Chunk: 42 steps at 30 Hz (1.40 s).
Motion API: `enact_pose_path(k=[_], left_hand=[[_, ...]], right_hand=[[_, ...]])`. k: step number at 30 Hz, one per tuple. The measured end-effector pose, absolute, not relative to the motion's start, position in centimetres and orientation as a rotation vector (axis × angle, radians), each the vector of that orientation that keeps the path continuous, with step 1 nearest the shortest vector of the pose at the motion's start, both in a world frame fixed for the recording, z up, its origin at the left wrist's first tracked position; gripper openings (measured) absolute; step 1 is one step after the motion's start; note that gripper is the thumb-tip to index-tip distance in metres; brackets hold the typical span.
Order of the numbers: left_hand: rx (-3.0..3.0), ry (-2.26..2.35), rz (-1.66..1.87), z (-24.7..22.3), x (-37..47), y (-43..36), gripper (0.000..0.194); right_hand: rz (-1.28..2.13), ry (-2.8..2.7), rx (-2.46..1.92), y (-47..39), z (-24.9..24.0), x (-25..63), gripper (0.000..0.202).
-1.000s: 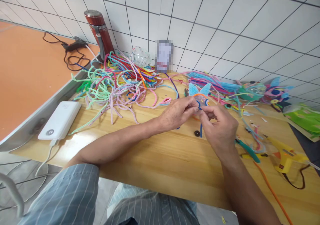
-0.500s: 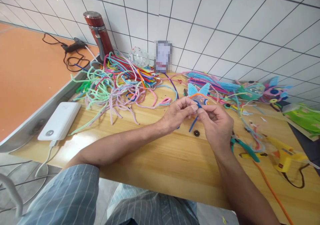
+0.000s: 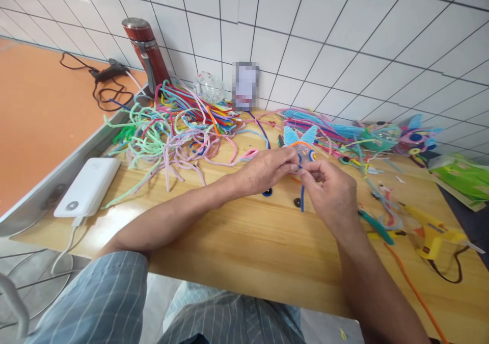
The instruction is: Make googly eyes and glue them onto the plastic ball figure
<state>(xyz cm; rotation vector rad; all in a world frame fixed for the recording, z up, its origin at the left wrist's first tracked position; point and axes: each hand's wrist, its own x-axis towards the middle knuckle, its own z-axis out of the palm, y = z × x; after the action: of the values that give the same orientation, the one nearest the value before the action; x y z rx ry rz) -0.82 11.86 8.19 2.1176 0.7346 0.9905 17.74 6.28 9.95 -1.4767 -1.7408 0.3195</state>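
In the head view, a blue fuzzy stem [image 3: 302, 200] is held over the surface [image 3: 229, 237], its loose end left free; each grip, left hand [image 3: 263, 170] and right hand [image 3: 331, 187], is pinched closed on it. Bending or coiling seems in hand; steady pinching appears needed next. The red flask's [image 3: 153, 58] contents are hidden; specks [image 3: 209, 86] are seen on or in the clear ball [image 3: 208, 90].

No words, brands or numbers can be read anywhere in view. The upright smartphone [image 3: 245, 88] against the tiled wall [image 3: 317, 33] has its screen [image 3: 246, 80] hidden by pixelation, with only pale and reddish patches showing. A white power bank [image 3: 90, 183] bears a round grey mark [image 3: 72, 206] near its nearer edge, too small to make out as a symbol or figure.
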Motion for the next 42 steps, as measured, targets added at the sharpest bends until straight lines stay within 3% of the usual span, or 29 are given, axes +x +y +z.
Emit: enact_pose_path(k=[4,16,21,27,33,42], left_hand=[[2.141,0.757,1.086,8.1,-0.7,11.5,0.010],[1.467,0.565,1.203,6.4,1.1,10.2,0.025],[1.887,0.634,1.207,6.7,0.3,11.4,0.008],[2.208,0.783,1.046,7.4,-0.5,12.1,0.012],[1.968,0.732,1.209,7.3,0.0,11.1,0.014],[1.477,0.681,1.220,6.6,1.1,9.9,0.025]], right_hand=[[0.370,-1.688,-1.462,6.1,9.7,17.7,0.015],[0.459,-1.549,-1.401,5.8,9.7,16.8,0.016],[0.189,-1.753,-1.450,6.2,9.6,17.8,0.009],[0.152,-1.848,-1.460,6.3,9.8,17.8,0.011],[0.405,-1.676,-1.466,5.9,9.7,17.6,0.020],[0.428,-1.605,-1.437,5.8,9.4,17.0,0.018]])
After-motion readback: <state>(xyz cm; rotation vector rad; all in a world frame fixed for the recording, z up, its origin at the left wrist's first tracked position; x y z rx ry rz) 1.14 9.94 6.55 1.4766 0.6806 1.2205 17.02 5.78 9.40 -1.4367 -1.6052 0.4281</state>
